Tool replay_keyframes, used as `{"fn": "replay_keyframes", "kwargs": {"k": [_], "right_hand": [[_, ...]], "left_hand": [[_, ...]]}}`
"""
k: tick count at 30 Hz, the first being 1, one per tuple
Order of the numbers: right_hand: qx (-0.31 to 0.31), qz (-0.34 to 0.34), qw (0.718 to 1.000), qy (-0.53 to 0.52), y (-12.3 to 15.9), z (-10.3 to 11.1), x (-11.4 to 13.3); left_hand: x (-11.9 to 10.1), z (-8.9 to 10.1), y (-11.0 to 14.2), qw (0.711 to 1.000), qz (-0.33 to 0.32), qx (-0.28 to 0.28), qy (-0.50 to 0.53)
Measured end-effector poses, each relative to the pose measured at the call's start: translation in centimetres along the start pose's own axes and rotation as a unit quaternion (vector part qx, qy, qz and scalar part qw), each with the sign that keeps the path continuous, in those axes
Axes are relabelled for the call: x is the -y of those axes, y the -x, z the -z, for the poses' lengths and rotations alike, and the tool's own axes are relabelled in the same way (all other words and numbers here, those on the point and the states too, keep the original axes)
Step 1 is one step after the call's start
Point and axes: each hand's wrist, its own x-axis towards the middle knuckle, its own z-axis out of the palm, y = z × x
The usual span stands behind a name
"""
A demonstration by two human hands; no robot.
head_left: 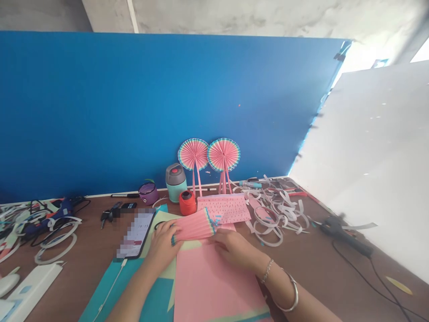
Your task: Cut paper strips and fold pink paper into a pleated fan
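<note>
A pink pleated paper (194, 227) with teal and yellow edges lies across both my hands. My left hand (165, 239) is closed on its left end, thumb below and fingers above. At its right end my right hand (231, 245) has its fingers curled together at the paper's edge; the fingertips are partly hidden. Under my hands is a flat pink sheet (217, 281) with a teal stripe along its near edge. Behind them lies a pink patterned sheet (224, 208). Two round pleated paper fans (193, 154) on pink strips lean against the blue panel.
Beside my left arm lies a phone (139, 235) with a charging cable, over teal paper (110, 286). A red spool (187, 203), a teal-grey container (176, 183) and a purple jar (148, 193) stand behind. White strips (275, 214) and a glue gun (345, 232) are at right.
</note>
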Motion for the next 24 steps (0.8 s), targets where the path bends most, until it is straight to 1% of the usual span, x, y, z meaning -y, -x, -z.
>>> {"fn": "replay_keyframes", "kwargs": {"k": [4, 7, 10, 14, 19, 24], "right_hand": [[-0.065, -0.037, 0.997, 0.006, -0.1, -0.1, -1.3], [-0.096, -0.073, 0.993, 0.004, -0.2, -0.1, -2.2], [-0.102, -0.088, 0.991, 0.004, -0.3, 0.0, -2.7], [-0.113, -0.083, 0.99, 0.005, -0.3, -0.1, -3.0], [-0.117, -0.079, 0.99, 0.003, -0.2, -0.2, -3.2], [-0.108, -0.099, 0.989, -0.002, -0.2, 0.0, -3.2]], "left_hand": [[0.2, -0.1, 0.0, 1.0, -0.005, -0.013, -0.011], [0.7, -0.2, -0.2, 1.0, -0.013, -0.024, -0.006], [1.4, -0.7, -0.4, 0.999, -0.012, -0.03, 0.001], [2.0, -1.2, -0.4, 0.999, -0.003, -0.047, 0.011], [1.7, -0.7, -0.4, 0.999, -0.014, -0.035, 0.008], [1.7, -0.3, -0.4, 0.999, -0.018, -0.035, 0.012]]}}
